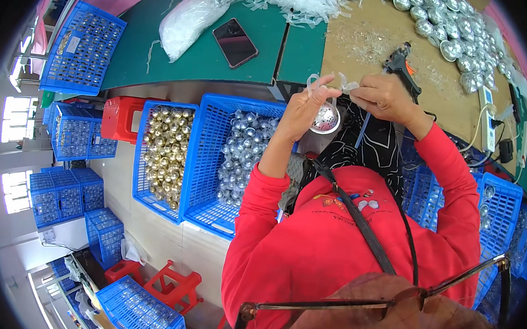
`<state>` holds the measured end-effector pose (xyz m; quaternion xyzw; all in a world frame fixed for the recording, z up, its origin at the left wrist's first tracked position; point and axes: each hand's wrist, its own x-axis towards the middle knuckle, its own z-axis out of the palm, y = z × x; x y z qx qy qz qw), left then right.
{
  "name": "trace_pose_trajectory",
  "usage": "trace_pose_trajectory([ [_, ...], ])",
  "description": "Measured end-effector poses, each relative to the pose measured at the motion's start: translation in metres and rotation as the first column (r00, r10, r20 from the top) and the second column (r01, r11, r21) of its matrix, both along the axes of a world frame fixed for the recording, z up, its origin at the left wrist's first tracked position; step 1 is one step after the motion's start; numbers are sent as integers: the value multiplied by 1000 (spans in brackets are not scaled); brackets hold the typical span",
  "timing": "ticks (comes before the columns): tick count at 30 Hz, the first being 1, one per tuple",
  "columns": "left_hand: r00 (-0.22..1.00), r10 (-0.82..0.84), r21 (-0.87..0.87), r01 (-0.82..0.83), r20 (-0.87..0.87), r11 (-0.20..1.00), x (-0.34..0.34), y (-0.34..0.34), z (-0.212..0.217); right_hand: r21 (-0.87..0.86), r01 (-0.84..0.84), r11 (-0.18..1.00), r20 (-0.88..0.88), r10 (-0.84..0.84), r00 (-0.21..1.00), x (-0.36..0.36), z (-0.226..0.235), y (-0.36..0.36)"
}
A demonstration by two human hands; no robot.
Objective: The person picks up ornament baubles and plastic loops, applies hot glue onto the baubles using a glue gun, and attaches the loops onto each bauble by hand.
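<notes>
Over my lap, at the table's near edge, my two hands are raised close together. My left hand (303, 111) has its thumb and fingers closed on a silver ball ornament (325, 120) at its top, and the ball hangs below the fingertips. A white ribbon (348, 86) spans the gap between the hands, with a loop standing up by my left fingers. My right hand (388, 98) pinches this ribbon from the right. Just beyond the right hand lies a black glue gun (400, 69) with an orange trigger.
Silver half-ball ornaments (447, 28) crowd the table's far right, near a white power strip (487, 121). White ribbon pieces (303, 3), a plastic bag (190, 27) and a phone (235, 43) lie on the green tabletop (140, 51). Blue crates (209, 212) hold gold and silver balls.
</notes>
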<state>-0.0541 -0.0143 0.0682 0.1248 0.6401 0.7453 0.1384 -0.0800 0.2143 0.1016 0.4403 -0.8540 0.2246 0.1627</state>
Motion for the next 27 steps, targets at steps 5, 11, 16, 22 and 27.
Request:
trace_pose_trajectory([
  [5,998,-47,-10,47,33,999,6,3,4,19,-56,998,22,55,998,1,-9,3],
  [11,996,-75,18,76,-47,997,10,6,1,59,-76,995,98,70,993,4,-14,5],
  [16,998,18,100,-11,-67,995,14,6,-11,-145,36,989,244,1,970,17,-14,-4],
  [22,988,126,246,-145,92,958,20,14,-18,-517,357,778,607,39,794,31,-41,-21],
  [27,978,156,294,-190,137,937,26,21,-25,-724,485,491,667,317,675,34,-54,-43],
])
